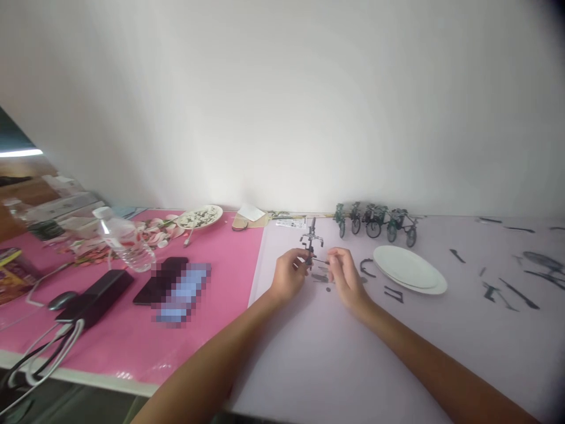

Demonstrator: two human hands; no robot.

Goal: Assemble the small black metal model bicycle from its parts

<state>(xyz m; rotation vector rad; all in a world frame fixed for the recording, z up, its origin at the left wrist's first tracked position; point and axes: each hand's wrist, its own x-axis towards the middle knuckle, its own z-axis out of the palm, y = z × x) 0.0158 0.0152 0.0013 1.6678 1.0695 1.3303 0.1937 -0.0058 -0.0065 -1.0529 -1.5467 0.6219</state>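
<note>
My left hand (291,272) is closed on a dark, partly built model bicycle (311,240), held upright with its small silver handlebar on top. My right hand (346,274) faces it, fingers pinched on a thin dark rod (321,261) that reaches toward the model. The rod's kind is too small to tell. Below and between the hands lie a small round dark piece (328,289) and a flat grey piece (320,278). Just right of my right hand are a curved black part (367,268) and a dark U-shaped part (394,294).
Several model bicycles (374,221) stand along the wall. White plates (410,268) and scattered black parts (518,293) lie to the right. On the pink mat are phones (163,280), a power strip (95,300) with cables, a bottle (126,241) and a filled plate (200,217).
</note>
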